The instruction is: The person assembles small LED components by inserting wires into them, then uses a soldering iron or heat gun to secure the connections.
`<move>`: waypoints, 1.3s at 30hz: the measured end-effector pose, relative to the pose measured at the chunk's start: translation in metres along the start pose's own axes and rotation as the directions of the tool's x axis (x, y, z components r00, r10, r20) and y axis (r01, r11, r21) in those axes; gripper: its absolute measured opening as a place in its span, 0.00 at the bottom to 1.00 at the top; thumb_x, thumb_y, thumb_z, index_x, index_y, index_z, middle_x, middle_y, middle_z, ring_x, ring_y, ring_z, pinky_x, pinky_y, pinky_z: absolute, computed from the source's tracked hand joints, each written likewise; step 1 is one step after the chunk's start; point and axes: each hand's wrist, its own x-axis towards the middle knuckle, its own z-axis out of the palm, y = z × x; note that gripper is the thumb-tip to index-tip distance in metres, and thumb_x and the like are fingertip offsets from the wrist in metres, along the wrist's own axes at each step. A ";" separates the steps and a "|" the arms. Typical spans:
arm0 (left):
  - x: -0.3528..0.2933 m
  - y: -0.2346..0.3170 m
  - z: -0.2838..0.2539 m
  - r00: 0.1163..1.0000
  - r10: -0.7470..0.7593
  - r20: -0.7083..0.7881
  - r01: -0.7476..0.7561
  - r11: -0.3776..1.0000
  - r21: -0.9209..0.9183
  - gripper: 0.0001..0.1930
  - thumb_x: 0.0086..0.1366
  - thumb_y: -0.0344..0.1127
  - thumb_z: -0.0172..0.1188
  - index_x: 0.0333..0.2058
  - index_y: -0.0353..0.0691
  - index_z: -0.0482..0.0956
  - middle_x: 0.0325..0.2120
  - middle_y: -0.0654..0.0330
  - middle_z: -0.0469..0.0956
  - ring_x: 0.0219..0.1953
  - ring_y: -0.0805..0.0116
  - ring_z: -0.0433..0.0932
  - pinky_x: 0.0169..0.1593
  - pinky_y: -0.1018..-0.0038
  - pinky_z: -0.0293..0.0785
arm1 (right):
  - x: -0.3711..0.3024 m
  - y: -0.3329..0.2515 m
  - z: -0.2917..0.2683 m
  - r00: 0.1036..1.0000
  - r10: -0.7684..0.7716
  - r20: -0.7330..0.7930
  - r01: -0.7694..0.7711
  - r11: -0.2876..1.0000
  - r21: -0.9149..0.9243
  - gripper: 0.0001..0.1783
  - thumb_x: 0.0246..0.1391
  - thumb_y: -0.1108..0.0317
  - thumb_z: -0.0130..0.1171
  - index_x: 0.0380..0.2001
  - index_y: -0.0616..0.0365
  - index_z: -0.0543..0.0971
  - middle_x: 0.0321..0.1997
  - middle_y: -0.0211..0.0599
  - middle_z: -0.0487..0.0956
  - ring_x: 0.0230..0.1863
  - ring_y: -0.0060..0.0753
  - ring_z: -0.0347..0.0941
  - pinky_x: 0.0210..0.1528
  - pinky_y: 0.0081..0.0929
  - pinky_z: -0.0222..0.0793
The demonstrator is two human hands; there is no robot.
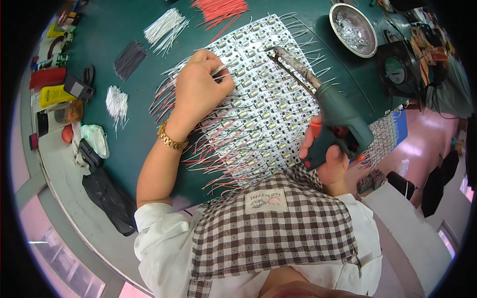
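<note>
A white panel of small circuit boards (272,105) lies on the green work surface, set with rows of components and fringed with red, white and black wires. Over its upper left part, my left hand (198,88) pinches a few thin white wires (221,70) between thumb and fingers. My right hand (331,173) grips the handle of a dark green soldering gun (344,108) at the panel's right side. The gun's metal tip points up and left, over the upper right part of the panel; whether it touches a board I cannot tell.
Bundles of red wires (221,11), white wires (166,31), black wires (130,60) and short white wires (117,104) lie beyond and left of the panel. A metal bowl (370,43) with silvery scraps stands far right, near a black fan-like device (399,72). Another wired panel (379,142) sits right.
</note>
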 end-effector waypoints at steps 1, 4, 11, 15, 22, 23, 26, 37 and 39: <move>0.000 0.000 0.000 1.000 -0.008 0.004 0.008 1.000 -0.001 0.08 0.48 0.33 0.60 0.24 0.33 0.79 0.29 0.57 0.75 0.29 0.60 0.75 0.34 0.69 0.72 | 0.000 0.001 -0.003 1.000 0.007 -0.011 -0.006 1.000 0.024 0.43 0.46 0.36 0.59 0.52 0.64 0.65 0.29 0.37 0.71 0.24 0.26 0.70 0.25 0.22 0.67; -0.001 0.002 -0.002 1.000 -0.015 0.021 0.014 1.000 0.010 0.08 0.50 0.33 0.61 0.25 0.33 0.79 0.30 0.57 0.75 0.30 0.59 0.75 0.35 0.68 0.72 | 0.000 0.002 -0.007 1.000 0.001 -0.016 0.000 0.999 0.052 0.44 0.47 0.36 0.59 0.52 0.64 0.65 0.30 0.38 0.71 0.24 0.27 0.71 0.26 0.22 0.68; 0.001 0.001 -0.030 0.984 0.082 -0.159 -0.098 0.991 -0.093 0.06 0.59 0.25 0.59 0.35 0.36 0.81 0.25 0.59 0.74 0.26 0.68 0.72 0.33 0.77 0.69 | -0.005 0.006 -0.014 0.999 -0.030 0.011 0.030 0.999 0.028 0.42 0.48 0.37 0.58 0.51 0.65 0.66 0.29 0.38 0.71 0.24 0.26 0.71 0.26 0.22 0.68; -0.002 0.018 -0.047 0.998 -0.025 0.056 0.036 0.974 -0.222 0.09 0.57 0.24 0.60 0.37 0.38 0.80 0.22 0.62 0.71 0.25 0.75 0.66 0.30 0.79 0.66 | -0.007 0.006 -0.016 0.999 -0.043 -0.014 0.044 0.999 0.015 0.41 0.49 0.38 0.58 0.51 0.65 0.66 0.28 0.37 0.72 0.24 0.25 0.70 0.26 0.21 0.67; -0.019 0.023 -0.011 0.987 -0.058 0.148 0.086 0.978 -0.188 0.05 0.57 0.28 0.60 0.32 0.36 0.78 0.23 0.54 0.78 0.23 0.65 0.76 0.30 0.74 0.70 | -0.009 0.016 -0.019 0.977 -0.109 0.182 0.101 0.993 0.054 0.26 0.59 0.54 0.52 0.52 0.64 0.67 0.31 0.33 0.74 0.29 0.21 0.69 0.33 0.21 0.64; -0.020 0.019 -0.007 0.995 -0.006 0.099 0.020 0.989 -0.148 0.04 0.58 0.25 0.60 0.33 0.33 0.79 0.21 0.63 0.76 0.22 0.79 0.71 0.29 0.81 0.69 | -0.009 0.017 -0.018 0.972 -0.120 0.202 0.109 0.992 0.066 0.25 0.59 0.55 0.54 0.52 0.63 0.67 0.31 0.33 0.74 0.29 0.21 0.69 0.33 0.22 0.64; -0.026 0.011 0.004 0.999 -0.012 0.033 0.016 0.994 -0.106 0.04 0.56 0.26 0.61 0.31 0.33 0.79 0.20 0.64 0.76 0.21 0.81 0.70 0.27 0.82 0.68 | -0.013 0.014 -0.011 0.991 0.083 0.109 -0.076 0.995 -0.066 0.41 0.48 0.36 0.56 0.53 0.59 0.68 0.27 0.35 0.73 0.26 0.23 0.69 0.28 0.22 0.65; -0.030 0.002 0.005 0.991 -0.135 0.024 0.137 0.952 -0.274 0.06 0.51 0.30 0.63 0.26 0.34 0.78 0.20 0.64 0.76 0.21 0.81 0.70 0.27 0.82 0.67 | -0.018 0.011 -0.010 0.976 0.142 0.167 -0.127 0.987 -0.101 0.40 0.48 0.37 0.56 0.54 0.58 0.67 0.28 0.35 0.73 0.27 0.23 0.69 0.31 0.23 0.64; -0.027 0.004 0.001 0.988 -0.131 0.078 0.146 0.956 -0.253 0.04 0.53 0.27 0.61 0.26 0.32 0.77 0.20 0.69 0.74 0.23 0.86 0.67 0.27 0.86 0.65 | -0.020 0.010 -0.011 0.971 0.148 0.185 -0.129 0.985 -0.113 0.39 0.49 0.38 0.56 0.54 0.58 0.67 0.28 0.36 0.73 0.28 0.23 0.69 0.31 0.23 0.64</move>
